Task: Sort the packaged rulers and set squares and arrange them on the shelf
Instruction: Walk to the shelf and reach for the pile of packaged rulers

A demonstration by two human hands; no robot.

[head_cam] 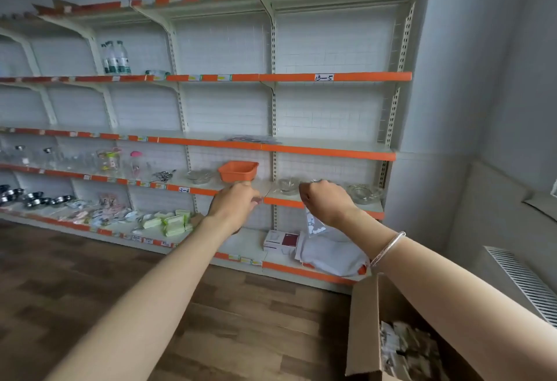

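My right hand grips a clear packaged set square by its top, and the packet hangs down in front of the lower shelves. My left hand is level with it, just left, with curled fingers that pinch a thin clear packet edge that is hard to make out. Both hands hover in front of the shelf marked 13-4. A small pile of clear packets lies on the shelf above. An open cardboard box at the bottom right holds several more packets.
An orange basin and glass bowls stand on the shelf behind my hands. A boxed item and a white bag lie on the bottom shelf. Water bottles stand higher up on the left. A radiator lines the right wall.
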